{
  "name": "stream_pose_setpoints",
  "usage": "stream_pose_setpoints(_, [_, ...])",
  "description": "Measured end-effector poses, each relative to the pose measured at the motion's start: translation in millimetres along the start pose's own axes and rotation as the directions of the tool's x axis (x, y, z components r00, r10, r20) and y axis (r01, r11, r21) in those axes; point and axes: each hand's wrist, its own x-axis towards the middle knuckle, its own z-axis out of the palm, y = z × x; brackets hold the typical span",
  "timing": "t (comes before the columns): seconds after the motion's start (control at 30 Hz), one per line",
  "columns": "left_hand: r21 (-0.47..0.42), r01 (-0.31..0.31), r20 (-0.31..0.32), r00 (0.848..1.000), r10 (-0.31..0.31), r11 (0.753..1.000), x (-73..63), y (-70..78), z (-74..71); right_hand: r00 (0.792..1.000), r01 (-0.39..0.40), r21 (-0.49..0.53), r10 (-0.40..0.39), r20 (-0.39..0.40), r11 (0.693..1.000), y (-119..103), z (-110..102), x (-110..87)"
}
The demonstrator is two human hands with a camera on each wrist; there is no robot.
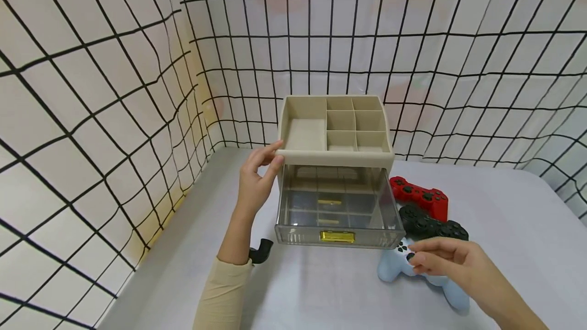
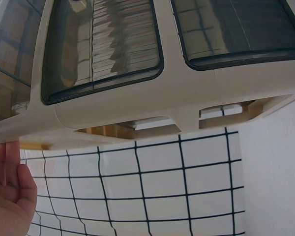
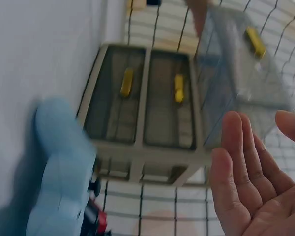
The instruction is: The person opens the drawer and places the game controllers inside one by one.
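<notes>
A cream desktop drawer organizer (image 1: 337,158) stands on the table, its top divided into one large and several small compartments. Its top clear drawer (image 1: 304,234), with a gold handle, is pulled far out and looks bare inside. Two lower drawers (image 3: 162,118) are closed. My left hand (image 1: 258,180) grips the organizer's upper left front corner between thumb and fingers. To the right, my right hand (image 1: 458,264) hovers with loosely bent fingers, holding nothing. Beneath it lies a light blue game controller (image 1: 394,264), partly hidden by the hand.
Beside the organizer's right side lie a black controller (image 1: 431,225) and a red controller (image 1: 419,195), close together. A small black curved object (image 1: 262,251) shows behind my left forearm. Black wire grid (image 1: 339,39) over white sheeting encloses the table at the back and sides.
</notes>
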Motion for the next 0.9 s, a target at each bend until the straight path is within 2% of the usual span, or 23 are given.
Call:
stream_pose_setpoints(0.17, [0.008, -0.008, -0.006, 1.000, 0.008, 1.000, -0.2, -0.6, -1.2, 0.984, -0.009, -0.090, -0.007, -0.176, 0.996, 11, -28, 20.6])
stream_pose_setpoints(0.3, [0.006, -0.015, 0.001, 1.000, 0.015, 1.000, 0.7, -1.7, -1.1, 0.966, -0.036, -0.081, 0.014, -0.258, 0.996, 24, -49, 36.7])
stream_pose_setpoints(0.6, [-0.015, -0.019, 0.012, 1.000, 0.019, 1.000, 2.4, -1.0, 0.0, 0.948, -0.112, -0.031, 0.098, -0.304, 0.993, 57, -90, 59.5])
stream_pose_setpoints(0.9, [-0.005, -0.010, 0.011, 1.000, 0.010, 1.000, 0.9, -1.1, -0.7, 0.947, -0.184, 0.023, 0.183, -0.263, 0.983, 91, -124, 79.5])
